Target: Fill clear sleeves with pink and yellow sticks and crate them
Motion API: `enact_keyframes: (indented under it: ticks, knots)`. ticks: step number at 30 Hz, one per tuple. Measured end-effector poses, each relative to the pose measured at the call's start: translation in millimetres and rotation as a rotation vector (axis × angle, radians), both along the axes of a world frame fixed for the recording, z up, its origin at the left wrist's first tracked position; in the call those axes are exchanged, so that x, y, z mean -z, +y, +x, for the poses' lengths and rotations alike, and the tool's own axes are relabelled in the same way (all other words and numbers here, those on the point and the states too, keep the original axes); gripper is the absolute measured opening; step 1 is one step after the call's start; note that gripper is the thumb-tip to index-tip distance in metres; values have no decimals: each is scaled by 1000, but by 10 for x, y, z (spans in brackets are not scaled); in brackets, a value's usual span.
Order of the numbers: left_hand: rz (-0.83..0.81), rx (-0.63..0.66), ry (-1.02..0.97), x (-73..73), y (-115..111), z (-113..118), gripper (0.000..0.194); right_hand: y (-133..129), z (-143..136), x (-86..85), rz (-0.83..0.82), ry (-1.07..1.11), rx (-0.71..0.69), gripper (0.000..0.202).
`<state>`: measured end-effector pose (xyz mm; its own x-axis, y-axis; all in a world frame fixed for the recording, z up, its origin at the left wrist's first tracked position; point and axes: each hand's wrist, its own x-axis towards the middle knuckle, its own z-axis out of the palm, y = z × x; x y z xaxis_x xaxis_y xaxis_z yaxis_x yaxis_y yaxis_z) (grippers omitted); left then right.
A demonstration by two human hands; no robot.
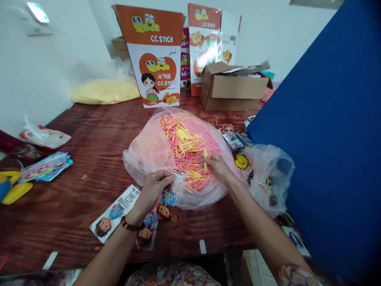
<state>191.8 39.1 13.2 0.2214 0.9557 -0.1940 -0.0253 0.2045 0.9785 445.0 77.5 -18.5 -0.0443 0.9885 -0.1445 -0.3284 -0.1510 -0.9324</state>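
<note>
A large clear plastic bag lies spread on the table, its mouth showing a heap of thin pink and yellow sticks. My right hand is closed at the heap's right side, with a small bunch of yellow and pink sticks between thumb and fingers. At the bag's front edge, my left hand pinches a small printed clear packet. Below that hand lie packets with a cartoon face. A white printed card or stack rests left of my wrist.
Orange-and-white cartons and an open cardboard box stand behind the bag. A blue panel bounds the right side, beside another clear bag. Blue printed sleeves and a tissue pack lie at left.
</note>
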Motion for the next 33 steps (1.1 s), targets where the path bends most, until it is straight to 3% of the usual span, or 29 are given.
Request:
enact_keyframes:
  ticks: [5, 11, 15, 21, 29, 33]
  knots:
    - [5, 39, 36, 27, -17, 1, 35, -88, -152, -94, 37, 66, 3, 29]
    - [174, 157, 149, 44, -61, 13, 37, -262, -468, -510, 205, 234, 115, 19]
    - [241, 183, 194, 10, -63, 39, 39, -357, -711, -720, 283, 235, 130, 18]
    - [221, 184, 138, -54, -53, 75, 38, -431, -861, -681, 273, 78, 116, 16]
    - [212, 172, 81, -59, -32, 106, 34, -503, -876, -576, 261, 61, 83, 14]
    - [233, 154, 64, -82, -3, 137, 32, -510, -844, -563, 307, -53, 40, 12]
